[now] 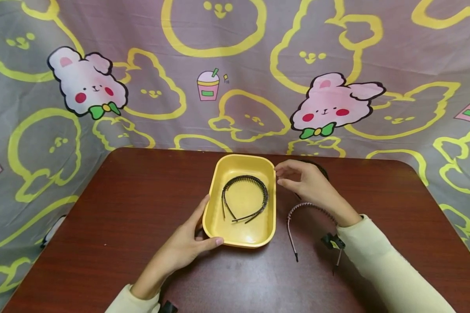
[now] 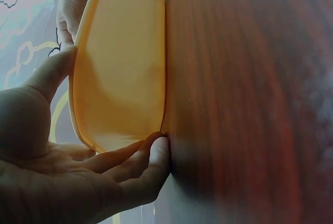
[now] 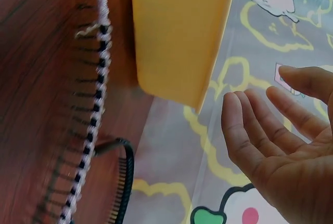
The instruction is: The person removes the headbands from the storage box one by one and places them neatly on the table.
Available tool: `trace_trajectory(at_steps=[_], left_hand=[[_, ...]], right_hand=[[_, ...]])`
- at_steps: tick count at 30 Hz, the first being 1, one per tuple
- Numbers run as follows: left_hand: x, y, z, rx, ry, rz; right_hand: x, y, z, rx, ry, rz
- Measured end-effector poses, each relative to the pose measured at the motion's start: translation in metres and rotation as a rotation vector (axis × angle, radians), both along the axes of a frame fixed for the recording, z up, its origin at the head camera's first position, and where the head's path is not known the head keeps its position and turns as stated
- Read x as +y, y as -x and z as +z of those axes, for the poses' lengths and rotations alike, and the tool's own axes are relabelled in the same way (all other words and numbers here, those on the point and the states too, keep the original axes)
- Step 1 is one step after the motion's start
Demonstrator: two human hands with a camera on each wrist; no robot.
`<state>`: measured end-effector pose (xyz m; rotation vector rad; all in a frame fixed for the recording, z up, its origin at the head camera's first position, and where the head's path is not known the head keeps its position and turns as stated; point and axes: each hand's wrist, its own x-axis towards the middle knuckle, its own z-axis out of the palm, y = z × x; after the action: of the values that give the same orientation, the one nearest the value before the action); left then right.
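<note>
A yellow plastic container (image 1: 243,201) sits on the table, with a black toothed headband (image 1: 246,178) inside; several thin band ends show there. My left hand (image 1: 184,243) grips its near left corner, thumb on the rim and fingers along the side down to the base. Beside the right rim is my right hand (image 1: 307,182), fingers loosely bent and nothing between them; the right wrist view shows it apart from the container. Under that forearm lies a pale pink wrapped headband (image 3: 93,125) with teeth. Behind the hand, a dark headband (image 1: 322,168) is partly hidden.
A dark bow-like piece (image 1: 333,240) with a yellow-green mark lies against the pink headband, by the right sleeve. The brown wooden table (image 1: 141,195) ends at a patterned curtain (image 1: 149,39) at the back. Something black (image 1: 168,307) shows near the left cuff.
</note>
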<state>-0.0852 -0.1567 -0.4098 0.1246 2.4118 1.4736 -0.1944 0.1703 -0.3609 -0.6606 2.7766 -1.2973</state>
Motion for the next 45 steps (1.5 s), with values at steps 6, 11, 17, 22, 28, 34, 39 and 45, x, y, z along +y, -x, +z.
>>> trace_trajectory(at_steps=[6,11,17,22,28,34,39,45], left_hand=[[0.001,0.0,0.0,-0.001,0.002,0.002],[0.001,-0.001,0.0,0.008,0.006,0.002],[0.001,-0.001,-0.001,0.007,-0.002,0.002],[0.001,-0.001,-0.001,0.014,0.005,0.003],[0.0,-0.001,-0.001,0.01,0.01,0.009],[0.0,0.0,-0.002,0.016,0.017,-0.002],[0.0,0.001,-0.003,0.018,0.011,-0.011],[0.0,0.001,-0.003,0.012,-0.007,-0.01]], right_hand=[[-0.012,0.002,0.0,0.042,0.017,0.032],[-0.021,0.004,0.001,0.035,0.023,0.046],[-0.03,0.008,-0.002,0.01,0.034,0.087],[-0.037,0.011,-0.005,-0.016,0.025,0.1],[-0.048,0.014,-0.006,-0.024,0.018,0.126],[-0.058,0.02,-0.006,-0.017,0.015,0.147],[-0.065,0.027,-0.01,-0.037,-0.025,0.166],[-0.07,0.035,-0.016,-0.051,-0.088,0.196]])
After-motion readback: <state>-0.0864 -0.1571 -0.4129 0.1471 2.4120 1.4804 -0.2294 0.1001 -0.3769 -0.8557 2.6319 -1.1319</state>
